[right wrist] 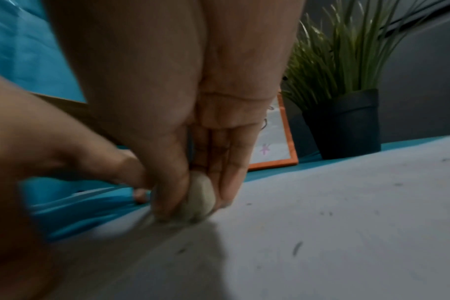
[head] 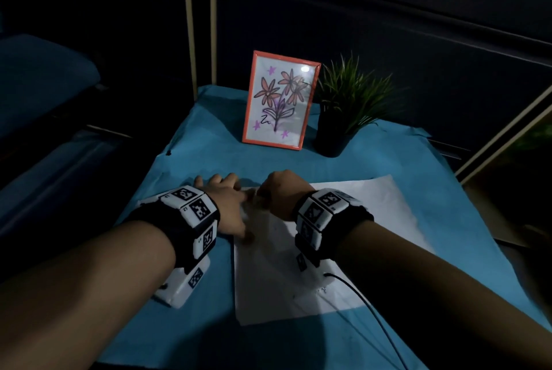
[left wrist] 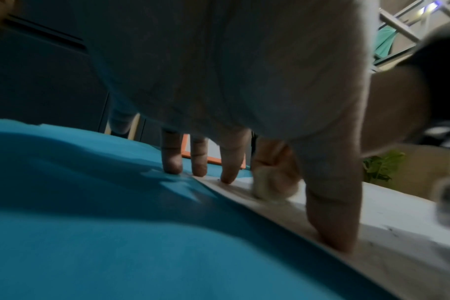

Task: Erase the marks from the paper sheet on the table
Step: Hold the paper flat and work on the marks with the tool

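A white paper sheet (head: 358, 220) lies on the blue-covered table (head: 209, 154), with faint pencil marks (right wrist: 297, 247) and eraser crumbs on it. My right hand (head: 280, 190) pinches a pale rounded eraser (right wrist: 199, 198) between thumb and fingers and presses it onto the sheet near its far left corner. In the left wrist view the eraser (left wrist: 272, 188) looks blurred. My left hand (head: 230, 205) lies spread with straight fingers (left wrist: 230, 162), the thumb and one fingertip pressing on the sheet's left edge (left wrist: 270, 211), the others on the cloth.
An orange picture frame (head: 279, 100) with a flower drawing stands at the back of the table. Beside it on the right is a green plant in a black pot (head: 337, 130). A black cable (head: 367, 304) runs over the sheet's near right corner.
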`<move>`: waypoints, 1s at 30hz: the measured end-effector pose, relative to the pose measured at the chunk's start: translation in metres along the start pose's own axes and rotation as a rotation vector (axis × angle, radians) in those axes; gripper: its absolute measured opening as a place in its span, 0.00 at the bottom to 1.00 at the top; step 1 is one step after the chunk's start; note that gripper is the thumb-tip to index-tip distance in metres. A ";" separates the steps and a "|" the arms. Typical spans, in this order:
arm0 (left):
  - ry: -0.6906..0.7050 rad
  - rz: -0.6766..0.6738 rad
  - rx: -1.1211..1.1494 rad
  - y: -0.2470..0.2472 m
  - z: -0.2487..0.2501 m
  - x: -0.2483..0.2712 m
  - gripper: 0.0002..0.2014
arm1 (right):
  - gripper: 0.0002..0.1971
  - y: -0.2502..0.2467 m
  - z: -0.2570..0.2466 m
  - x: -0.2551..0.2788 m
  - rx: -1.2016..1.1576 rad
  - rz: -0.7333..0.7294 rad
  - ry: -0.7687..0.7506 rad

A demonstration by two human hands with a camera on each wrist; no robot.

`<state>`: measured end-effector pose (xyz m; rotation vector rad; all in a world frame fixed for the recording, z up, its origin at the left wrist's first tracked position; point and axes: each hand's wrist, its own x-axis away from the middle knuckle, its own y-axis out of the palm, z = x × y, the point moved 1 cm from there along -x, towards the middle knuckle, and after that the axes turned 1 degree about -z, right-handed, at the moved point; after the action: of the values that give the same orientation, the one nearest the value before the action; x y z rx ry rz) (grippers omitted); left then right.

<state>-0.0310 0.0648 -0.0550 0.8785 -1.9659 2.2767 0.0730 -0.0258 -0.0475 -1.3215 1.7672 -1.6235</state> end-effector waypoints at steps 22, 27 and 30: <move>-0.011 -0.015 0.000 0.000 0.000 0.001 0.40 | 0.08 -0.001 0.006 0.006 -0.047 0.043 -0.008; -0.016 -0.036 -0.019 0.001 0.000 0.000 0.47 | 0.09 0.011 0.004 0.021 0.034 -0.072 -0.090; -0.007 -0.029 -0.029 -0.002 0.001 0.002 0.48 | 0.09 0.007 0.005 0.025 -0.026 -0.074 -0.067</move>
<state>-0.0319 0.0634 -0.0526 0.9069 -1.9701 2.2274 0.0627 -0.0498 -0.0480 -1.4521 1.7246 -1.5810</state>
